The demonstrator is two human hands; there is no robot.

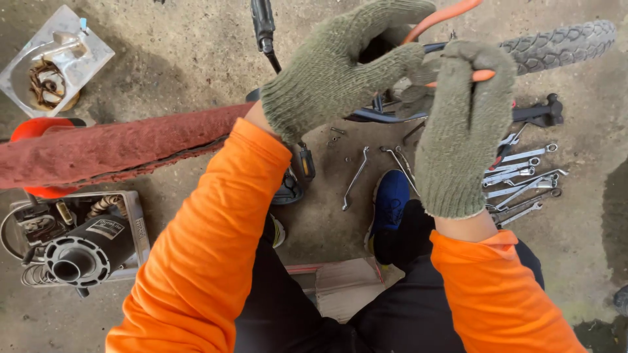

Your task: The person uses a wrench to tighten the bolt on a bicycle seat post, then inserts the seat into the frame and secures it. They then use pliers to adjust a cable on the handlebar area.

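While both gloved hands close around an orange cable (437, 19) near the top of the view, everything else lies about it on the concrete floor (196, 46). Far left of the cable sits a clear tray of rusty parts (52, 62), and below that a worn red seat (118, 147) and a black air filter housing (82, 255). The left hand (343, 68) curls around the cable, fingers wrapped tight; just right, the right hand (466, 124) pinches its end. Beyond lie the tyre (562, 42) and spanners (523, 180).
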